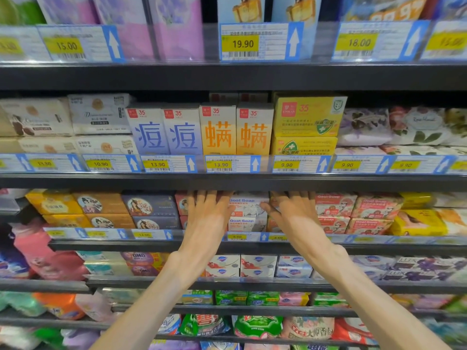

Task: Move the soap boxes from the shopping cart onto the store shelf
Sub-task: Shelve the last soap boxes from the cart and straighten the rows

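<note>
Both arms reach up from the bottom of the view to the shelf with the Goat Soap boxes (246, 213). The left hand (207, 213) lies flat with straight fingers on the stack just left of those boxes, and it holds nothing. The right hand (293, 213) lies flat in the same way on the stack just right of them, and it holds nothing too. The two white Goat Soap boxes sit one on top of the other between the hands. The shopping cart is not in view.

A hard push could go wrong. The top Goat Soap box could slide back or tip, and the red Goat Soap boxes (336, 205) right of the right hand could get knocked out of line.

Room is tight. The clear price strip (237, 236) stands as a low lip in front of the Goat Soap boxes. The dark shelf edge (235, 181) hangs just above them, close to the fingertips. Boxes fill both sides, so the hands can only come straight out toward the person.
</note>
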A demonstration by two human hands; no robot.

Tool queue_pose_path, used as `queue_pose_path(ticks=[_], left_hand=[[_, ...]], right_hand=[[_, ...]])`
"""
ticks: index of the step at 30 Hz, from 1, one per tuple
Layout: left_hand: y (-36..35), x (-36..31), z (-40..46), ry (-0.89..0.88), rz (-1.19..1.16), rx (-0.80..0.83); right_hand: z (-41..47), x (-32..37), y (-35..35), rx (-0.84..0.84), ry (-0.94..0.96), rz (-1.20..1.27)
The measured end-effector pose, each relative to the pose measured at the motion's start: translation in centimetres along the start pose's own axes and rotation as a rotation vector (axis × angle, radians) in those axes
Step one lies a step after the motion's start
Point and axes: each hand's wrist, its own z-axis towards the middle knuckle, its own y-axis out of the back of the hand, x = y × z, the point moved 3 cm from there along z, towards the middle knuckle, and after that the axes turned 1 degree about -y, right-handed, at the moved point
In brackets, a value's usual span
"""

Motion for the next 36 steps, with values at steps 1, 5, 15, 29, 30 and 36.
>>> queue_pose_path(ticks=[1,5,15,29,30,36], left_hand=[[0.0,0.0,0.0,-0.001,0.001,0.001],[0.3,-0.4,-0.1,0.016,-0.019,0.008],[-0.2,-6.6,0.9,-0.086,-0.113,-0.033],[-2.7,-8.0,2.9,-0.017,-0.046,0.026],[-2.7,-8.0,2.9,-0.01,-0.045,0.029],[-2.9,-8.1,2.8,0.002,-0.047,0.022]], right_hand=[[0.0,0.0,-0.1,-0.017,0.007,0.004],[-0.7,-0.7,-0.2,-0.128,0.055,0.026],[-3.6,-6.9,-0.7,-0.338,0.051,-0.029],[-1.6,-9.5,-0.8,-0.188,-0.084,0.01],[-1.5,-9.6,-0.8,-0.18,-0.095,0.021],[-1.5,-9.8,-0.4,-0.208,-0.086,0.015]])
